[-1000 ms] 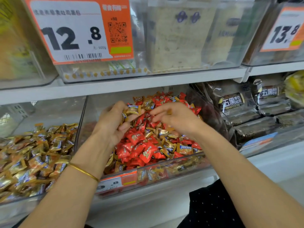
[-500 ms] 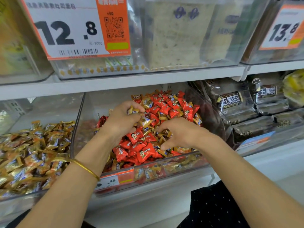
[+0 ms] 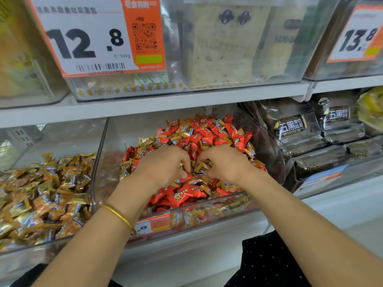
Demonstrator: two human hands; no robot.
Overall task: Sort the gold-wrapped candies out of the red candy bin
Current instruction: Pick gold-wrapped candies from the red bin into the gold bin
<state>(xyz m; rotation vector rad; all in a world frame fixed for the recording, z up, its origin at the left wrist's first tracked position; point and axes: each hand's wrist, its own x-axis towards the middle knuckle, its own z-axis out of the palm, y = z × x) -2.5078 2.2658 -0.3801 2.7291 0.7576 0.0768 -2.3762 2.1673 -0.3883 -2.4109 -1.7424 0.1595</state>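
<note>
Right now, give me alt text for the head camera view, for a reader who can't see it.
A left hand and right hand dig side by side into a clear bin of red candies, both curled on gold-wrapped candies in the pile. The bin to its left holds gold ones only.

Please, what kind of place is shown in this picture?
Most likely a shop's bulk-sweets aisle: a large white-and-orange paper price tag reading 12.8, clear plastic bins heaped with wrapped candies, and long white shelf boards.
</note>
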